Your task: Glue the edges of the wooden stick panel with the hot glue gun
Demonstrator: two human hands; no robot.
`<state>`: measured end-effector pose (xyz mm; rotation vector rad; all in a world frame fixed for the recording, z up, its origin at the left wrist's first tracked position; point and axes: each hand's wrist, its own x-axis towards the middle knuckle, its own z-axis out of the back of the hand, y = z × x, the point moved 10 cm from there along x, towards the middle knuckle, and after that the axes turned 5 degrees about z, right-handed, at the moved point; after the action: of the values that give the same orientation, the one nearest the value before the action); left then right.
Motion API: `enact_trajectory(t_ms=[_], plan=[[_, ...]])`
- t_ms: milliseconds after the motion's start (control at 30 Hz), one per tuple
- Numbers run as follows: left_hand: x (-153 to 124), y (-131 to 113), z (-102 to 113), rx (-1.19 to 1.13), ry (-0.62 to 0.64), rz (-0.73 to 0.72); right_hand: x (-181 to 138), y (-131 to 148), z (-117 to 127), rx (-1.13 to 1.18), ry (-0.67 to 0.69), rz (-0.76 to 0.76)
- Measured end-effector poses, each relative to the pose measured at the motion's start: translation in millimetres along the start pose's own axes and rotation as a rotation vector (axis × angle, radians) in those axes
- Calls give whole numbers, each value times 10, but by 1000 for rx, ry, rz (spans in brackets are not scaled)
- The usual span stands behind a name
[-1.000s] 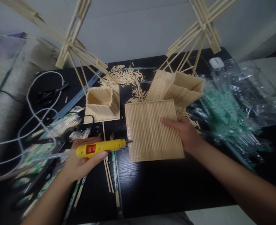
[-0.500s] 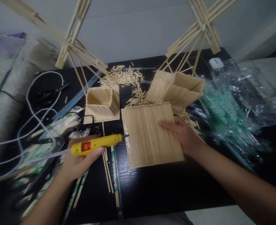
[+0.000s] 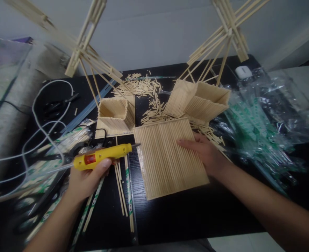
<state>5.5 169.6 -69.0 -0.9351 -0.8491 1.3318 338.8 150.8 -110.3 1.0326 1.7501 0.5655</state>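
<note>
My left hand is closed round a yellow glue gun, its metal tip almost touching the upper left edge of a flat square panel of glued bamboo sticks. My right hand lies on the panel's right side with fingers stretched flat, holding it down on the black table. A small open box of sticks stands just behind the gun. A larger angled stick structure sits behind the panel.
Short cut sticks litter the back of the table. White cables and wrapped chopsticks lie at left, clear plastic wrappers at right. Tall stick frames rise overhead. Loose chopsticks lie under the gun.
The panel has turned anticlockwise under my right hand, its near corner swinging toward me. My left hand and the glue gun have drifted left and a little away.
</note>
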Motion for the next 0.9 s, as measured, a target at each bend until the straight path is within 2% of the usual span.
enact_trajectory(t_ms=[100,233,533,900], plan=[[5,-3,-14,-113,-39,53,-4,-51,-3,16,1,-22],[33,-113,-40,-197,-57,24,-24,-90,-51,34,37,-40],[30,-67,-16,-194,-67,22,-38,-123,-90,61,89,-71],[31,-18,-17,-99,-11,32,-58,-90,-64,22,59,-61]])
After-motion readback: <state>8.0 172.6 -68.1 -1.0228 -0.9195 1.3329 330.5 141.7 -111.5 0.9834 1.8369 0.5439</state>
